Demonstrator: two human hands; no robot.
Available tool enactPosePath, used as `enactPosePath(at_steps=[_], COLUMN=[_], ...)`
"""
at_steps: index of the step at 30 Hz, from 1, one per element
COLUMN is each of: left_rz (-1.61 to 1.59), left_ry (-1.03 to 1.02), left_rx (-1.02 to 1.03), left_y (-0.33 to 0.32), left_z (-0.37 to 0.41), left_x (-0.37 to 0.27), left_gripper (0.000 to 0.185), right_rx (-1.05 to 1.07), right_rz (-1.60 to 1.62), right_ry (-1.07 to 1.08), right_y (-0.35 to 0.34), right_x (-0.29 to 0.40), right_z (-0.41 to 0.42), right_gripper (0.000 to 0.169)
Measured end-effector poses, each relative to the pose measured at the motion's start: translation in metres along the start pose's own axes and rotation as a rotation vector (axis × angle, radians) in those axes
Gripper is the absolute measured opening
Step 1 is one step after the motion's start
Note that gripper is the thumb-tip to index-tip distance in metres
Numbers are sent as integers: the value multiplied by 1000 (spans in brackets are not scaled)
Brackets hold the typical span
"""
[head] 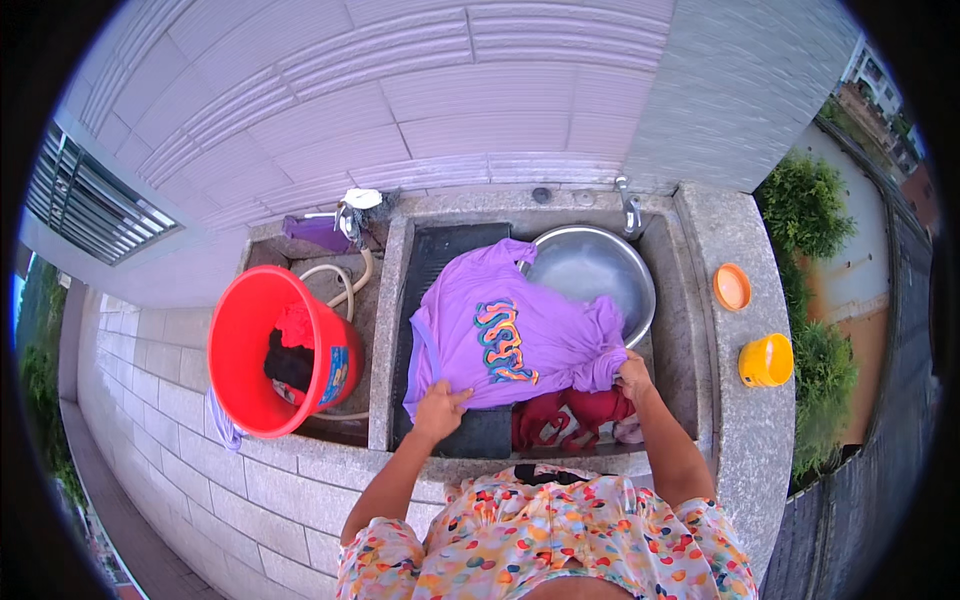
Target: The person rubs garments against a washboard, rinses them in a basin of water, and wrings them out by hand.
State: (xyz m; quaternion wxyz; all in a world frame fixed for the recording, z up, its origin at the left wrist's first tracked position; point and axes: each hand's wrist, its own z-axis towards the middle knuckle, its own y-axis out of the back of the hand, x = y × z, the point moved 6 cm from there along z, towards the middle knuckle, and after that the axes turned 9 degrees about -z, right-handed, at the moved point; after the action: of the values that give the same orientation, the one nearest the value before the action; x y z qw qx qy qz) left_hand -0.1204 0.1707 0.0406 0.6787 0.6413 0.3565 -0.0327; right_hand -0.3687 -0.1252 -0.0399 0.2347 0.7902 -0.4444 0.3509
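A purple T-shirt [450, 330] with a multicoloured print lies spread over a dark ribbed washboard slab [465, 240] and the near-left rim of a metal basin [592, 270]. My left hand [441, 411] rests on the shirt's near-left edge, index finger extended; whether it grips the cloth cannot be made out. At the right, my right hand [634, 375] grips a bunched part of the shirt. Dark red cloth [540, 420] lies in the stone sink below the shirt, partly hidden by it.
A red bucket [341, 367] holding red and black clothes stands left, by a hose [367, 274]. A tap [631, 214] rises behind the basin. On the right ledge [739, 420] are an orange lid [732, 286] and a yellow tub [754, 364]. A tiled wall [465, 135] stands behind.
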Motion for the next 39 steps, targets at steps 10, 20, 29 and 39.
enactPosePath(at_steps=[10,20,29,39], left_rz=[-235,-220,-398,-1179], left_ry=[149,142,314,153], left_rx=[300,378,416,-366], left_y=[-4,0,43,180], left_z=[24,30,77,192], left_x=[26,20,22,-16], left_gripper=[38,36,23,29], right_rx=[198,213,188,101], right_rz=[-75,-1032,-1101,-707], right_ry=[297,712,765,1103], right_y=[12,-4,3,-25], right_x=[41,33,22,138], right_z=[-3,-19,-28,-108], right_gripper=[13,39,39,25])
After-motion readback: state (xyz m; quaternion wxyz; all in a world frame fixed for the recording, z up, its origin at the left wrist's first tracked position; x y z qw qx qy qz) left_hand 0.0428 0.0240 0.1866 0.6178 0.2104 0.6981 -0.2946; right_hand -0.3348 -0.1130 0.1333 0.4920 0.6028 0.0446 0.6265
